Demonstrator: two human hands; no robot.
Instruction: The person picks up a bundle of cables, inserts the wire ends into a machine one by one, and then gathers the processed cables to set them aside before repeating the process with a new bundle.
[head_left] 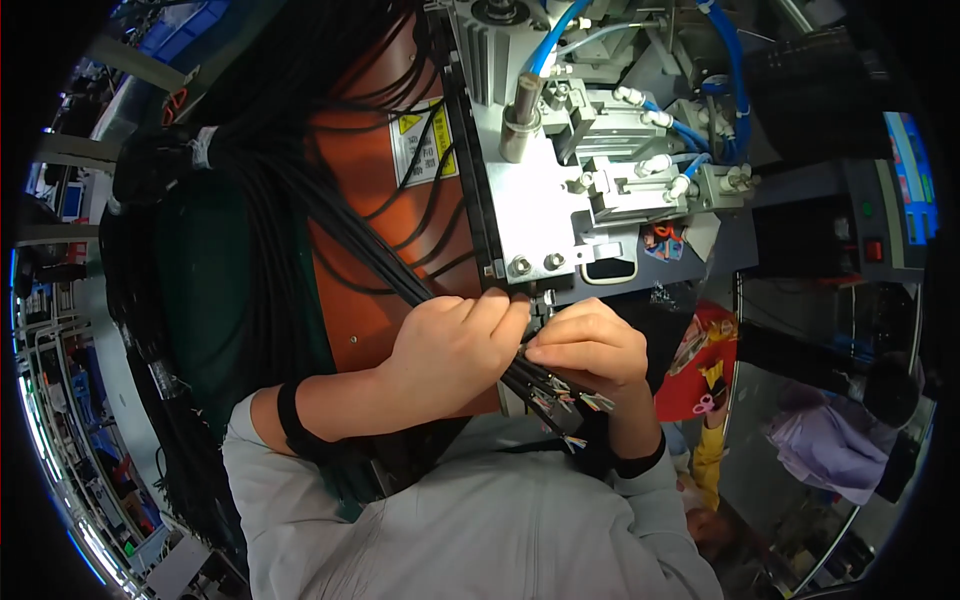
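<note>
My left hand (460, 338) is closed round a bundle of black cables (375, 250) just below the machine's metal plate (535, 215). Past that hand the cables come out toward me, and their stripped ends (560, 400) fan out in thin coloured wires. Close beside it, my right hand (597, 342) has thumb and fingers pinched together under the plate's front edge, by a small metal fitting (545, 303). What lies between those fingertips is hidden.
Long black cables hang over a dark green surface (185, 290) on the left and cross an orange panel (380, 190). Pneumatic cylinders (640, 190) with blue hoses stand at the back. On the right are a screen (910, 180), a red sheet (683, 375) and another person's yellow sleeve (708, 462).
</note>
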